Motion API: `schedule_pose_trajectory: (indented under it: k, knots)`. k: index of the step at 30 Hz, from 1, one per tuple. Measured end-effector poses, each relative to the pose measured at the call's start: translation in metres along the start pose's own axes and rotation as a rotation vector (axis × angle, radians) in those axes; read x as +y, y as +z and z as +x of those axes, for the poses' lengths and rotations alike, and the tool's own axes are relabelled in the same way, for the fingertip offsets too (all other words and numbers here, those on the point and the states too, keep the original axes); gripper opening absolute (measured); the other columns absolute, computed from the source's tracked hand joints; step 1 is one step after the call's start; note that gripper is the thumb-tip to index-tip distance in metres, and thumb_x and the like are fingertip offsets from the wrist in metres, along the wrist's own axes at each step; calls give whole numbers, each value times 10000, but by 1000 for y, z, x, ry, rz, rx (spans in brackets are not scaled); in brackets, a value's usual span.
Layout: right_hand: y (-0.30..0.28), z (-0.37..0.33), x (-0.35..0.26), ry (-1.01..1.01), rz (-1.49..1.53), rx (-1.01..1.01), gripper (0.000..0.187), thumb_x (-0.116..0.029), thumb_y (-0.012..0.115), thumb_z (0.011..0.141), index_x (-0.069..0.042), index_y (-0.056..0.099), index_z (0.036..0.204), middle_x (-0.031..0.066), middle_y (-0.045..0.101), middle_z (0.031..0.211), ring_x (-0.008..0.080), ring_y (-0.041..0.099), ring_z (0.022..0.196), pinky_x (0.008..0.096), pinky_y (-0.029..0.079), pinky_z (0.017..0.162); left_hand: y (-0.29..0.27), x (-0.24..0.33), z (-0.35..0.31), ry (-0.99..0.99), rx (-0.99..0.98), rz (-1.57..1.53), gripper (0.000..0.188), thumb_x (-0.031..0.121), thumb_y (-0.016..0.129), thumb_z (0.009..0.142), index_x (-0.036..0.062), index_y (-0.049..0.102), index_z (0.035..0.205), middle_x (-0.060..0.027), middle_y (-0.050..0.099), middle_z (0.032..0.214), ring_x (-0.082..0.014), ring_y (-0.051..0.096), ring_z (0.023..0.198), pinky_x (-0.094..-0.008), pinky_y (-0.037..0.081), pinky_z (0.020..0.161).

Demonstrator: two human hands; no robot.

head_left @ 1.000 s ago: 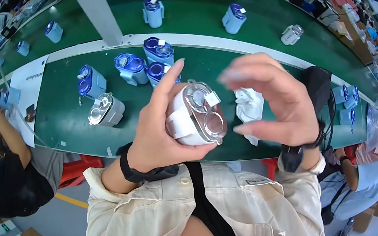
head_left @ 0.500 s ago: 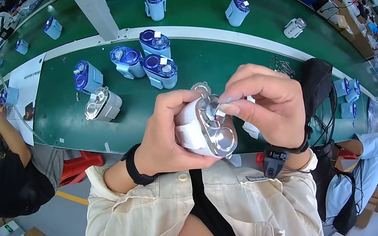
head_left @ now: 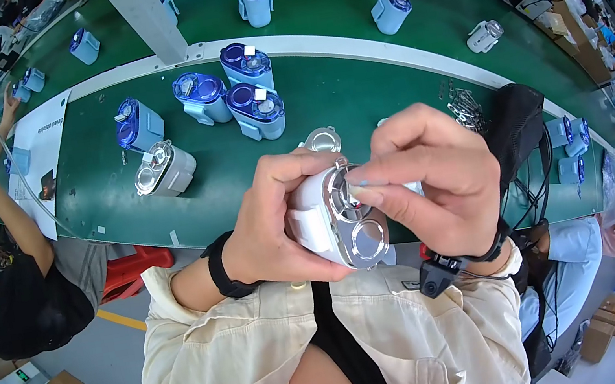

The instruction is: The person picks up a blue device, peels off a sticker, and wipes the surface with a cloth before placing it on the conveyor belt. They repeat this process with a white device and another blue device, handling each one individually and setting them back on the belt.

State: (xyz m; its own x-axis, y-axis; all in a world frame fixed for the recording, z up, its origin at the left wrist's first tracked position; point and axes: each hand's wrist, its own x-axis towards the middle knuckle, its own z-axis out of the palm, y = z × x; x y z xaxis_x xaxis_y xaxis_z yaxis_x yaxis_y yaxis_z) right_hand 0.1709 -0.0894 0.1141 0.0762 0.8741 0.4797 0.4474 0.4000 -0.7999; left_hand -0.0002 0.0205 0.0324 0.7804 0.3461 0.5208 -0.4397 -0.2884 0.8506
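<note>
White container (head_left: 336,223) is up over the near edge of the green table (head_left: 357,97), left hand (head_left: 268,222) wrapped around its left side. New since a second ago: right hand (head_left: 433,181) is in close, pinch narrow at the far side of the lid (head_left: 362,227), can't tell if it's holding anything. Clear cap (head_left: 323,140) is flipped up now, so that end's uncovered.

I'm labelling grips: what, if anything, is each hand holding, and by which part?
Left hand: the white container, around its sides. Right hand, at the clear lid: cannot be told.

White container (head_left: 316,227), green tabletop (head_left: 357,97)
</note>
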Motion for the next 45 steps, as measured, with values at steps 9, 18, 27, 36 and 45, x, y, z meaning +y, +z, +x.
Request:
schedule_pose_trajectory:
  k: [9,18,27,36,45]
  knots:
    - [0,-6,13,-300,-152,-87,231,-79,735,769,20,729,977,102,604,870,217,577,705,303,452,605,-5,-2,-4,5,-40,19,1005,173,964,498,89,317,1263,-201,537,1204,-271,563,1058,-403,433,920]
    - [2,-24,21,2,156,-93,346,-190,651,878,36,670,1140,159,611,1066,263,608,956,378,491,849,-7,-7,3,161,-14,-12,918,235,960,523,47,423,1242,-172,571,1229,-293,600,1070,-429,460,904]
    - [12,-21,10,115,300,-36,458,-65,772,778,-9,648,1215,205,581,1258,303,565,1177,388,426,1012,-3,-9,3,337,75,142,931,301,955,529,50,444,1265,-167,597,1214,-332,599,1017,-447,452,867]
    - [1,-20,23,267,582,-133,514,91,766,718,-24,653,1207,212,562,1311,274,567,1195,386,452,1010,-8,-8,4,251,-28,222,855,338,938,555,27,533,1241,-157,617,1210,-350,595,957,-442,463,837]
    - [-6,-16,24,377,690,-175,500,73,756,753,-14,589,1216,175,480,1388,248,530,1231,389,440,1026,-11,-8,23,298,-123,317,919,298,942,545,51,449,1280,-163,585,1249,-352,584,1008,-452,467,861]
